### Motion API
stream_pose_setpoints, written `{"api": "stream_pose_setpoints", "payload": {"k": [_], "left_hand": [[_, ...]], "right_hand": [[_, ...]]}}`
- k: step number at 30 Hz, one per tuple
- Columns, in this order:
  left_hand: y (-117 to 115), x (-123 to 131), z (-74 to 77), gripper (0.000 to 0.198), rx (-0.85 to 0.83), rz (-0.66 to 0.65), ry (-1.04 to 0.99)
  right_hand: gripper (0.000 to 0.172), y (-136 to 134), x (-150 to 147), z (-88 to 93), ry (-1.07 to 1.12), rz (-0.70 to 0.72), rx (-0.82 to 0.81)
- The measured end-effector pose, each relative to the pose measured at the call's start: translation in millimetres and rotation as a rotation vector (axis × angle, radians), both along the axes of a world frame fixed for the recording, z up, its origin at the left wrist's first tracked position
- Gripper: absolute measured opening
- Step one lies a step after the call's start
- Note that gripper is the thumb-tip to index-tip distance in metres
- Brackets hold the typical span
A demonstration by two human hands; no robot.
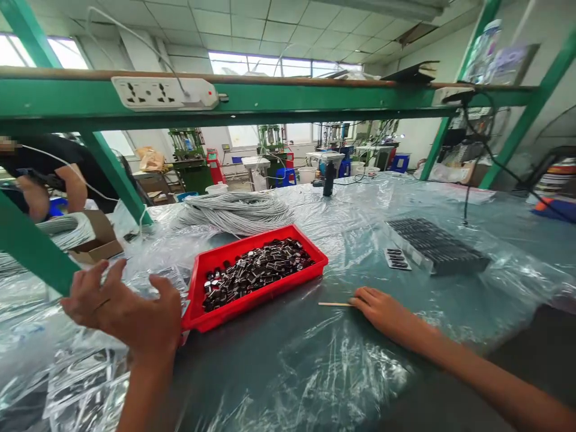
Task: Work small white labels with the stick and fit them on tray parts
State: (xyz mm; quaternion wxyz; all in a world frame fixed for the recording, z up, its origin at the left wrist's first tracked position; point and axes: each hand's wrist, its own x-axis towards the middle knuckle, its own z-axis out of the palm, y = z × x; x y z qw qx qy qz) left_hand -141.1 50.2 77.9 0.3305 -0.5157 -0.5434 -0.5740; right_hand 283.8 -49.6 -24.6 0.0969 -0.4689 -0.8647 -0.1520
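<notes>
My left hand (130, 306) is raised at the left, palm up with its fingers apart and nothing in it. Beside it stands a red plastic tray (265, 292) heaped with small black and silvery metal parts (256, 270). On the right, my right hand (375, 307) rests low over the table, its fingers closed on the end of a thin pale wooden stick (333, 304) that points left toward the tray. Beyond that hand lies a small clear tray (397, 259) of dark parts, next to a stack of similar trays (436, 243).
Clear plastic film covers the table (279, 372). Coiled grey cable (234, 213) lies behind the red tray, and a black bottle (329, 179) stands farther back. A green frame (279, 99) carries a power strip (164, 94). Another person (74, 180) is at the far left beside a cardboard box (96, 237).
</notes>
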Motion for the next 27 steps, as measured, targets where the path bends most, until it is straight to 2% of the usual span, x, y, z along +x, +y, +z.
{"api": "stream_pose_setpoints", "payload": {"k": [2,6,7,9,12,15,17,20,22,23,25,27], "left_hand": [[2,5,-1.1,0.051,0.012,-0.065,0.038],[10,21,-12.5,0.038,0.013,-0.213,0.149],[11,28,-16.7,0.036,-0.011,-0.258,0.167],[11,45,-25.8,0.033,-0.098,-0.362,0.189],[4,72,-39.2,0.029,-0.22,-0.529,0.199],[-9,95,-49.2,0.024,-0.315,-0.722,0.22],[-19,107,-53.0,0.02,-0.42,-0.88,0.276],[-39,123,-55.7,0.025,-0.655,-1.068,0.416],[-52,130,-57.1,0.049,-0.833,-1.106,0.522],[-57,134,-58.1,0.064,-0.916,-1.1,0.572],[-63,138,-60.3,0.078,-1.047,-1.056,0.649],[-64,141,-62.2,0.069,-1.113,-0.998,0.702]], "right_hand": [[0.038,-3,18,6.1,0.044,-0.168,-0.099],[0.036,25,56,39.6,0.107,-0.849,-0.194],[0.039,34,63,46.0,0.09,-0.954,-0.211],[0.045,48,72,52.8,0.046,-1.024,-0.249],[0.034,51,69,53.6,0.004,-0.923,-0.31],[0.034,34,56,55.8,-0.037,-0.77,-0.368],[0.041,19,43,61.3,0.013,-0.615,-0.409],[0.044,7,13,70.1,0.302,-0.264,-0.507],[0.044,8,-10,72.3,0.497,-0.038,-0.583],[0.042,11,-20,72.1,0.552,0.028,-0.6],[0.036,18,-36,70.3,0.647,0.045,-0.544],[0.028,25,-45,69.5,0.831,-0.041,-0.447]]}}
